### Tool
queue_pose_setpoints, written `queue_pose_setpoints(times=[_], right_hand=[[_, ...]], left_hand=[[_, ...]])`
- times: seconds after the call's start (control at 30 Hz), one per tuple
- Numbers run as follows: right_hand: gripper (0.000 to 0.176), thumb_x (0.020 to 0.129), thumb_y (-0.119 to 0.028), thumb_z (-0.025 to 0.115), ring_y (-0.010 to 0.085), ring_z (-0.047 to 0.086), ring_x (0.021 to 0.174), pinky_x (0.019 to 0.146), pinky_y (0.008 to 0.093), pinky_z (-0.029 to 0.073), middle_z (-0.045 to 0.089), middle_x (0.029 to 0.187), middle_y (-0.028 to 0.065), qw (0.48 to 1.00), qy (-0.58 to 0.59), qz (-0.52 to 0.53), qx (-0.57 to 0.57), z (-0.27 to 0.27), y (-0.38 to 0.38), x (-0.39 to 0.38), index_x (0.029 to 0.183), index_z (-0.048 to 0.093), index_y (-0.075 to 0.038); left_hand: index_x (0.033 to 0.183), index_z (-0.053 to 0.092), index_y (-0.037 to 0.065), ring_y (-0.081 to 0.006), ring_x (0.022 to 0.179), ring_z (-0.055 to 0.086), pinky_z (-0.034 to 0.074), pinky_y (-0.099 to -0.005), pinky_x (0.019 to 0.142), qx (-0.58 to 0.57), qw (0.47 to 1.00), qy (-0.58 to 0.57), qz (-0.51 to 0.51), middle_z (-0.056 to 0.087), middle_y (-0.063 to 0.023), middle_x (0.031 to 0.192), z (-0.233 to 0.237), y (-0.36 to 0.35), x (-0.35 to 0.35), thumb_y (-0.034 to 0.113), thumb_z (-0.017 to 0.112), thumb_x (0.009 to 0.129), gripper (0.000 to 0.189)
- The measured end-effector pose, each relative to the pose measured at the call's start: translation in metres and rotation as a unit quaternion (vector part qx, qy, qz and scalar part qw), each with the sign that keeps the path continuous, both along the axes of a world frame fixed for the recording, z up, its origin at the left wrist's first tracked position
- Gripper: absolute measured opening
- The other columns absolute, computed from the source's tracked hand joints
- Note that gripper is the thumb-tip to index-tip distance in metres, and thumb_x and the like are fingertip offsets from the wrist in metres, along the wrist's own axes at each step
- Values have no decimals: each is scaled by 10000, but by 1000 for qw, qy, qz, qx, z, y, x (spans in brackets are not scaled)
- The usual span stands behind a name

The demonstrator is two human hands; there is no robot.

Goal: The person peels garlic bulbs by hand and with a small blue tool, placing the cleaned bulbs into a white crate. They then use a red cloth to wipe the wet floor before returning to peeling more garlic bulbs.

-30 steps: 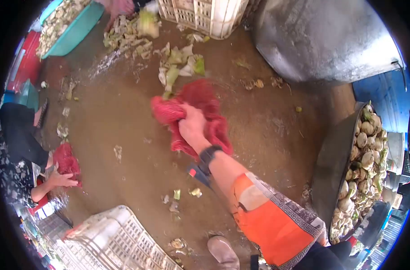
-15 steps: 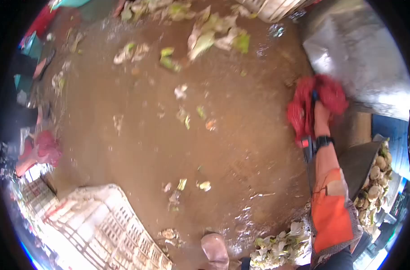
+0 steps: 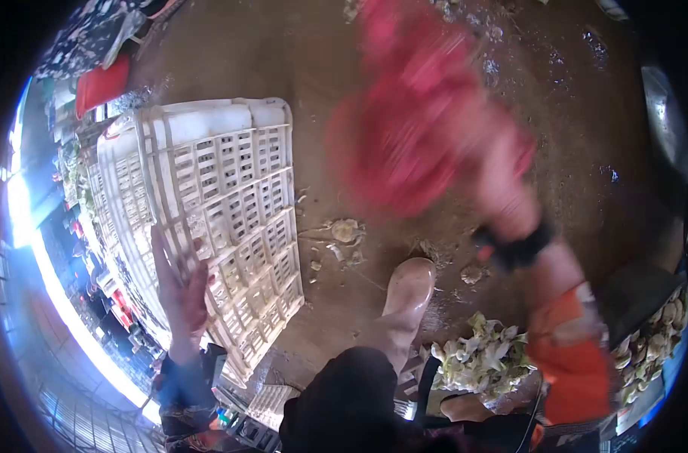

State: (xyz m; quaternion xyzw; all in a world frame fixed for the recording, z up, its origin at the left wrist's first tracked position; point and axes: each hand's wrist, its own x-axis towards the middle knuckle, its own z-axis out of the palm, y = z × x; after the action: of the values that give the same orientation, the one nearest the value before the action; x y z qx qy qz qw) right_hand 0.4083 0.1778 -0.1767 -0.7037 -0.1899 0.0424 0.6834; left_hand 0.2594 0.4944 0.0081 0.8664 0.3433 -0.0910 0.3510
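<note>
My right hand [image 3: 502, 192] grips a red mesh sack [image 3: 412, 136], blurred by motion, above the wet brown floor in the upper middle. A black watch band sits on that wrist, and the sleeve is orange. My left hand [image 3: 179, 291] is spread open with fingers apart, resting against the side of an overturned white plastic crate [image 3: 223, 189] at the left. My boot [image 3: 406, 291] stands on the floor between the crate and a pile of leafy trimmings [image 3: 483, 359].
A basin of pale round vegetables [image 3: 649, 347] shows at the right edge. Scraps [image 3: 344, 230] lie on the wet floor [image 3: 585, 151] by the crate. Another person's dark patterned clothing [image 3: 95, 34] and a red item [image 3: 102, 87] are at the top left.
The view swung down and left. My right hand swept the red sack from the far right toward the middle. The white crate is now close, and my left hand has come into view on it.
</note>
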Motion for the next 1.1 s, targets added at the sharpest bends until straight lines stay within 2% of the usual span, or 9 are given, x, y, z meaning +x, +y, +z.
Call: queue_pose_setpoints(times=[0.07,0.3,0.53,0.63,0.7,0.73,0.83,0.97,1.1], right_hand=[[289,708,-146,570,210,555,914,725,353,468,563,959,50,920,-274,127,-252,0,53,-81,997,572,-143],[126,701,-185,538,267,360,1199,994,497,277,506,1131,49,887,-215,371,-170,-74,130,-217,785,619,-138],[233,614,-211,573,245,325,1243,946,481,304,494,1149,16,865,-217,296,-341,-81,38,-31,840,621,-180],[336,608,-178,557,273,360,1211,946,482,321,482,1230,38,713,-125,312,-616,-43,-11,95,938,611,-150],[353,653,-77,531,339,430,1135,957,449,339,535,1139,86,884,-237,90,-393,-60,-54,172,998,604,-91],[355,678,-17,488,356,461,1084,912,435,377,552,1108,120,878,-241,41,-412,-74,-73,209,1007,603,-79],[355,720,-37,480,323,558,984,870,353,438,602,1042,185,828,-229,-63,-507,-93,-112,298,1058,589,-30],[480,510,73,452,369,507,1059,928,404,396,618,980,178,824,-328,-69,-456,-23,-71,233,948,628,-11],[355,620,-107,589,302,571,884,734,417,475,594,1037,120,786,-410,79,-455,-3,-81,94,973,627,-116]], left_hand=[[1434,83,141,-196,988,554,495,-227,667,16,998,-62,-23,522,-184,1172,4,22,-10,3,561,829,783],[1438,64,169,-145,940,551,489,-208,659,6,999,-34,6,502,-133,1206,-1,64,-28,-49,528,805,814],[1428,16,78,-299,1089,482,493,-322,797,-52,997,-60,25,238,-160,1407,-33,103,-60,-84,479,773,819],[1414,-41,69,-291,1148,393,399,-360,894,-33,999,-9,-18,281,-205,1351,-32,108,-62,79,516,868,780],[1396,-95,28,-314,1251,333,366,-397,986,-7,995,40,-92,212,-193,1425,-22,105,-56,8,486,878,779],[1410,-89,90,-305,1246,344,356,-426,992,-144,988,-37,43,215,-176,1428,-31,119,-75,-24,508,850,827],[1427,-6,123,-317,1166,411,415,-418,900,-27,997,-71,-25,204,-155,1428,-35,113,-71,-40,506,810,818],[1420,25,54,-331,1088,465,475,-403,814,19,997,-72,-31,200,-158,1388,-36,102,-58,119,587,839,810],[1420,32,59,-324,1101,460,470,-401,827,25,996,-74,-44,174,-145,1404,-36,107,-57,183,638,821,861]])
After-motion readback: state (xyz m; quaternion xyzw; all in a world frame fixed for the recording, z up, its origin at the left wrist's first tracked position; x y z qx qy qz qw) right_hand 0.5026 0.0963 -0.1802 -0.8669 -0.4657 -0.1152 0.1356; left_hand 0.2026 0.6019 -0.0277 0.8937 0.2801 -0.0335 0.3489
